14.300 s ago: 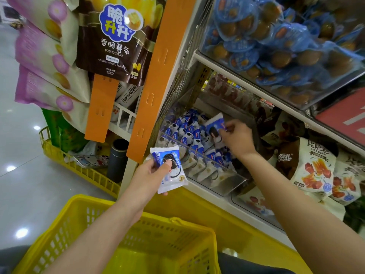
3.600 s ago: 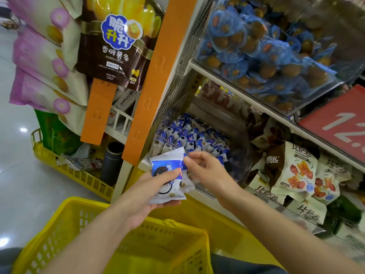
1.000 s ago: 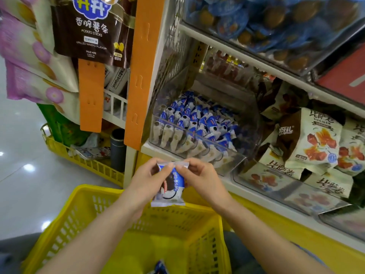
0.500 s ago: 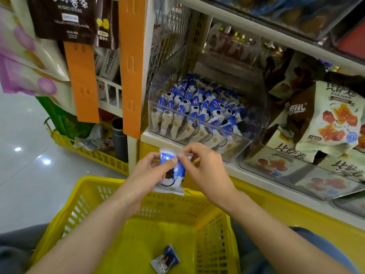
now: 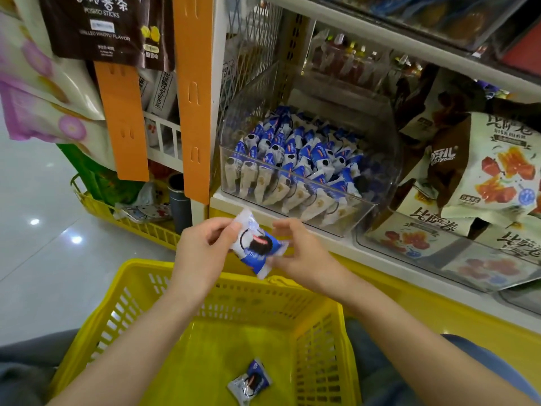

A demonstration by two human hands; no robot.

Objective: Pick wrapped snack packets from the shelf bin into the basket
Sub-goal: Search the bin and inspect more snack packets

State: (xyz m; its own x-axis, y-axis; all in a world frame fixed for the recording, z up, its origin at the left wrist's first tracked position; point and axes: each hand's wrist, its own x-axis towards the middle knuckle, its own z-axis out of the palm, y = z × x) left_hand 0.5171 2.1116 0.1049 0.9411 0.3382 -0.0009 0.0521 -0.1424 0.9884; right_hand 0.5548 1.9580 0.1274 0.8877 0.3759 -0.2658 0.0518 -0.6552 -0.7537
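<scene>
A blue-and-white wrapped cookie packet (image 5: 256, 249) hangs tilted over the far rim of the yellow basket (image 5: 319, 332). My left hand (image 5: 202, 250) pinches its upper left corner. My right hand (image 5: 301, 254) holds its right edge, with the thumb under the packet and the fingers curled above it. Another such packet (image 5: 249, 382) lies on the basket floor. Just above my hands, the clear shelf bin (image 5: 355, 210) holds several rows of the same packets (image 5: 295, 153).
Brown and cream snack bags (image 5: 483, 171) fill the shelf right of the bin. An orange shelf post (image 5: 193, 98) and hanging chip bags (image 5: 102, 27) stand to the left. A low yellow rack (image 5: 128, 221) holds a dark cup (image 5: 179, 200). The tiled floor lies at left.
The packet has tilted from upright to slanting down-right between my hands. My right hand has shifted from its top edge to its right side. The view has dipped, showing more of the basket floor.
</scene>
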